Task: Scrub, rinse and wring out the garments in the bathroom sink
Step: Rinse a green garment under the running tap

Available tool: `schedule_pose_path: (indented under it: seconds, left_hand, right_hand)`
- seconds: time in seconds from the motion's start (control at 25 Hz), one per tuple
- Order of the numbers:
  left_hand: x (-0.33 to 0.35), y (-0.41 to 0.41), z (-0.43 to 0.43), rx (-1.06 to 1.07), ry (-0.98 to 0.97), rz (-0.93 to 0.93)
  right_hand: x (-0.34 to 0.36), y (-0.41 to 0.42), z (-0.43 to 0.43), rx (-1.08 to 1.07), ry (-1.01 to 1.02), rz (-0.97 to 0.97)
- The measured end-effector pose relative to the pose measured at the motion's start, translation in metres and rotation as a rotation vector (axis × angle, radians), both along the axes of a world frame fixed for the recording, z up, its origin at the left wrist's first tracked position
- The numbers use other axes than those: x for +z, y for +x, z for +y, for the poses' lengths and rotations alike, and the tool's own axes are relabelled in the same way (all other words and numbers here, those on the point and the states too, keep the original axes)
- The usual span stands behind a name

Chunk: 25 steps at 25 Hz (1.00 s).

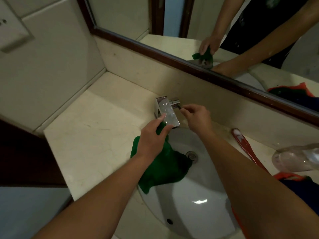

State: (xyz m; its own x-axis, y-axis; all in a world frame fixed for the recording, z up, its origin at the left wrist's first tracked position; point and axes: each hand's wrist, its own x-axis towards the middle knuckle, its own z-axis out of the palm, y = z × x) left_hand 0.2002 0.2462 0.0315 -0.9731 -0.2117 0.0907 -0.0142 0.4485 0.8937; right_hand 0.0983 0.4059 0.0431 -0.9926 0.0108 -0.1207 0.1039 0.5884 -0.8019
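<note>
Cream marble forms the table (96, 128) of this bathroom, with a dark-framed wall mirror (224, 23) behind it and a boxy chrome faucet (168, 112) at the back edge of a white oval ceramic sink (189, 200). Just in front of the faucet's spout, the left hand (151, 140) grips a bunched dark green cloth garment (164, 168), fingers curled round the fabric and thumb stretched up against the spout's side. The rest of the garment hangs from the hand over the rim on the faucet's left and into the bowl, ending just beside the round metal drain (191, 155). To the right of the faucet the right hand (196, 118) pinches the small dark lever (178, 106) sticking out of its side knob, thumb and forefinger closed on it. Whether water is running cannot be told. Farther right of the faucet lie a red brush with white foam on its head (245, 145), a clear plastic bottle on its side (296, 159) and an orange-and-navy garment (302, 185). The step looks like setting the flow for a rinse. Turned too far, the lever could send a hard stream onto cloth held so close under the spout, spraying the table and mirror. Wet fingers could slip off so small a lever, and the hanging cloth could slump over the drain and hold water back.
</note>
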Motion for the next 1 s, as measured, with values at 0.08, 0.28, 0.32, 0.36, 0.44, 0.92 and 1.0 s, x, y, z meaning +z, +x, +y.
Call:
schedule_pose_path:
  seconds: [0.08,0.28,0.32,0.36,0.44,0.92,1.0]
  left_hand:
    - [0.002,0.0,-0.005,-0.011,0.007,-0.018]
    - [0.002,0.004,-0.01,-0.019,0.035,-0.075]
    - [0.0,0.005,-0.012,-0.045,0.035,-0.082]
    - [-0.003,0.007,-0.015,-0.073,0.039,-0.096]
    - [-0.004,0.012,-0.017,-0.123,0.088,-0.138]
    - [-0.049,0.012,-0.012,-0.159,0.068,-0.206]
    - [-0.053,0.006,0.0,-0.084,0.084,-0.214]
  right_hand:
    - [-0.001,-0.006,0.002,0.004,0.087,0.032]
    - [0.0,-0.008,-0.001,-0.074,0.074,0.046]
    - [-0.004,0.005,-0.001,-0.121,0.03,0.044]
    - [-0.011,0.025,0.0,-0.14,-0.001,0.035]
    - [-0.025,0.068,-0.001,-0.012,-0.027,-0.07]
    - [-0.079,0.106,-0.003,0.258,-0.06,-0.237]
    - [-0.08,0.099,0.003,0.192,-0.056,-0.152]
